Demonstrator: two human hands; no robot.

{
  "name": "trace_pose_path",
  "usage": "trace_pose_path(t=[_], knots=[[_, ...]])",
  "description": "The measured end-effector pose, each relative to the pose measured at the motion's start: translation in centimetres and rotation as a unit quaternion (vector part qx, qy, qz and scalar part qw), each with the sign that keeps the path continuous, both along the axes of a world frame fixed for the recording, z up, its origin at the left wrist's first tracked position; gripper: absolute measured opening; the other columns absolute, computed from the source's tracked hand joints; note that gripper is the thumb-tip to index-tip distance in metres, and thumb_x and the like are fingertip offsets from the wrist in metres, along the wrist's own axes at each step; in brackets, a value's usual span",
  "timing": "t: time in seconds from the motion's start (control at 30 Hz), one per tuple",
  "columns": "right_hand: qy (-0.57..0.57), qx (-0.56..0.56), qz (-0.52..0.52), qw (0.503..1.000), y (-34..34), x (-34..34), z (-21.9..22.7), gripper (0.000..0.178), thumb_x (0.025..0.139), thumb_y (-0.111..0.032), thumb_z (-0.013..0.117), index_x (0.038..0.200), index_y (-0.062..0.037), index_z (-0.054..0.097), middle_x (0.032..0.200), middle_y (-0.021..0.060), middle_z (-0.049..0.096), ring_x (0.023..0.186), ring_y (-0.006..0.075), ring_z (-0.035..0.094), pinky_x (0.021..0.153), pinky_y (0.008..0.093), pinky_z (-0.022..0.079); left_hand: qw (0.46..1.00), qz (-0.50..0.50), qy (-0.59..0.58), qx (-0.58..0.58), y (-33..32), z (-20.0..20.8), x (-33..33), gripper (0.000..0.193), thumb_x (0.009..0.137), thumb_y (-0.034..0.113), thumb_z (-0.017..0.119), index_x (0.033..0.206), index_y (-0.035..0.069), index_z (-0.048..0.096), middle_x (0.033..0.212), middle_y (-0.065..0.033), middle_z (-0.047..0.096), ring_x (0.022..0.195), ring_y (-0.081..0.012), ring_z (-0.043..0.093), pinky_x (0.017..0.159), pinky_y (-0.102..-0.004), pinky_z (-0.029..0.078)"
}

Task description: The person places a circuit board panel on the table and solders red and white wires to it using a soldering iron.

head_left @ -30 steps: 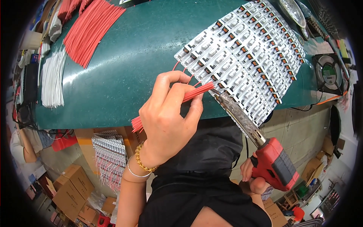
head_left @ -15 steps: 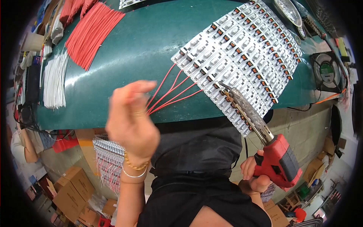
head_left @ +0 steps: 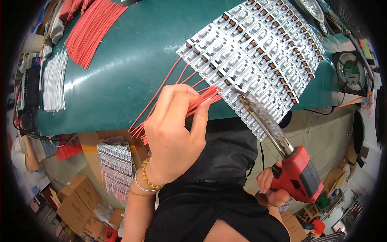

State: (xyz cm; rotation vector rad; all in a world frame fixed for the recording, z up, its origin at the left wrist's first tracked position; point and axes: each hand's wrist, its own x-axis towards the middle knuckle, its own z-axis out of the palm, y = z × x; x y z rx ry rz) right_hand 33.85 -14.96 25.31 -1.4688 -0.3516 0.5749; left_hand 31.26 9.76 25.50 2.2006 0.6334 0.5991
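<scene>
The left hand point(head_left: 173, 135) is raised over the near edge of the green worktop point(head_left: 133, 68), its fingers point(head_left: 200, 117) curled together and pinching a bundle of thin red wires point(head_left: 201, 99). The wires fan out of the grip on both sides: their far ends point toward the panel of small white circuit boards point(head_left: 258, 52) lying on the worktop, and their near ends stick out to the lower left past the knuckles. A few loose red wires run from the panel's near edge across the green surface under the hand. The right hand point(head_left: 272, 189) is low at the lower right, fingers wrapped around the red handle of a soldering gun point(head_left: 298, 177); its long grey barrel slants up and left, and the tip touches the near edge of the panel, just beside the wire ends. At the far left of the worktop lie a heap of red wires point(head_left: 90, 30) and a bunch of white wires point(head_left: 54, 82). A black fan point(head_left: 351, 72) stands at the right edge
</scene>
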Motion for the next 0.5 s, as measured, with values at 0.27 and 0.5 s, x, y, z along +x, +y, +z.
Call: trace_pose_path(t=[0.27, 0.5], knots=[[0.036, 0.011, 0.032, 0.999, 0.0, 0.4, -0.2, 0.077, 0.073, -0.064, 0.059, 0.115, -0.0006, 0.043, 0.048, -0.0021, 0.042, 0.041, 0.0111, 0.044, 0.044, 0.0253, 0.038, 0.999, -0.004, 0.004, 0.039, 0.0, -0.4, 0.0, 0.013, 0.071, 0.0, 0.068, 0.078, 0.0, 0.056, 0.081, -0.0075, 0.055, 0.059, -0.0209, 0.055, 0.048, -0.0296, 0.042], [0.09, -0.015, -0.003, 0.996, -0.9, 0.3, 0.3, 0.057, 0.069, -0.061, 0.066, 0.063, -0.0065, 0.05, 0.06, 0.003, 0.055, 0.048, 0.0139, 0.05, 0.044, 0.0247, 0.037, 0.999, -0.012, -0.001, 0.038, 0.3, -0.3, -0.1, 0.014, 0.068, -0.003, 0.066, 0.076, 0.001, 0.055, 0.081, -0.0075, 0.056, 0.06, -0.021, 0.056, 0.049, -0.029, 0.043]])
